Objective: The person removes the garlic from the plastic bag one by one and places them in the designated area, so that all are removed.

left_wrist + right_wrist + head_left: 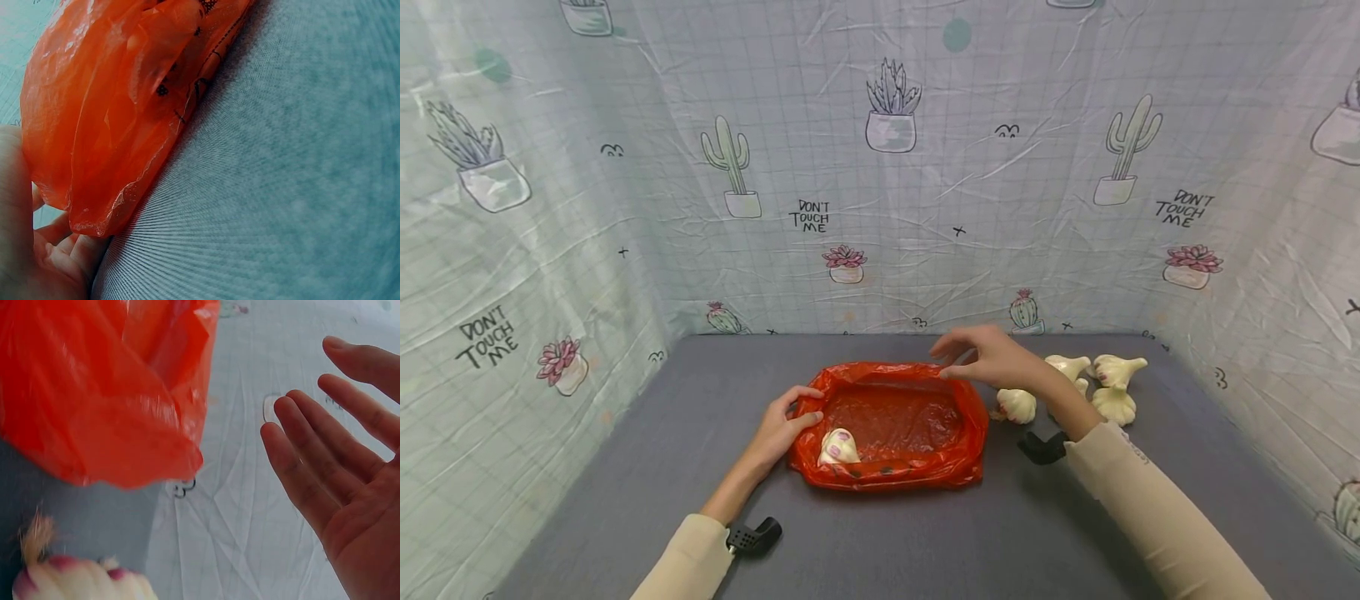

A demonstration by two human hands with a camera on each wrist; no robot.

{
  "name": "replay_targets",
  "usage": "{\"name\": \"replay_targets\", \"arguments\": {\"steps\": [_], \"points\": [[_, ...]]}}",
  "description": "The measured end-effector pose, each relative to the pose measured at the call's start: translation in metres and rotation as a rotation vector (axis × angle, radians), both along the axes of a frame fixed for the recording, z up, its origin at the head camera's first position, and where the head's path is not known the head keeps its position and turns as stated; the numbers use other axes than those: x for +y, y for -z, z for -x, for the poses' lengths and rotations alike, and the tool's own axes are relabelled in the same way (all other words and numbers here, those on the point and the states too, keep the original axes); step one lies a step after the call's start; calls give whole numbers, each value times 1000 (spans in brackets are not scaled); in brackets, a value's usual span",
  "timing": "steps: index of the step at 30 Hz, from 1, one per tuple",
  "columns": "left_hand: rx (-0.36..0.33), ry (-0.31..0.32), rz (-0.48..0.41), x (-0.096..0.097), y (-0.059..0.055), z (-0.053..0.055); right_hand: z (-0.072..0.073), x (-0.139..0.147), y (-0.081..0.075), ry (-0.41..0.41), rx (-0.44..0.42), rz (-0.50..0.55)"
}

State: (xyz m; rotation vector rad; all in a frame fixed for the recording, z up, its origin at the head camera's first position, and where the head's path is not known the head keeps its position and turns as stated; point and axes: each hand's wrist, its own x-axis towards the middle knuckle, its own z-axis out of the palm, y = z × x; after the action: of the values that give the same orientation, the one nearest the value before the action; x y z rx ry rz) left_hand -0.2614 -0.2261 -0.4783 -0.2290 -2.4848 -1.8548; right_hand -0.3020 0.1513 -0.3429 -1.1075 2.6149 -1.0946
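Observation:
A red plastic bag (pixel 887 477) sits on the grey table with its mouth spread wide and its rim folded out. Inside, at the near left corner, lies one white garlic bulb (pixel 838 447) with purple patches. My left hand (pixel 778 429) holds the bag's left rim, thumb over the edge and fingers along the outside. In the left wrist view the bag's wall (pixel 119 112) hides part of those fingers. Over the far right rim hovers my right hand (pixel 988 358), fingers spread and slightly bent, holding nothing. The right wrist view shows its palm and fingers (pixel 312 447) apart from the bag.
Right of the bag lies a garlic bulb (pixel 1017 406), partly under my right wrist in the head view. Several more bulbs (pixel 1114 404) are grouped farther right, some hidden behind the forearm. A patterned curtain (pixel 880 208) encloses the table at the back and sides.

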Motion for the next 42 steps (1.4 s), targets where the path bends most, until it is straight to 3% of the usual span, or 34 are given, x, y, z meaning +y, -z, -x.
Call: {"name": "replay_targets", "arguments": {"steps": [22,42], "points": [[19,9,-3,-1,3,3,1,-75,16,-184,1,-173],[27,6,16,-2,3,5,-5,-130,31,-323,-98,-298]]}}
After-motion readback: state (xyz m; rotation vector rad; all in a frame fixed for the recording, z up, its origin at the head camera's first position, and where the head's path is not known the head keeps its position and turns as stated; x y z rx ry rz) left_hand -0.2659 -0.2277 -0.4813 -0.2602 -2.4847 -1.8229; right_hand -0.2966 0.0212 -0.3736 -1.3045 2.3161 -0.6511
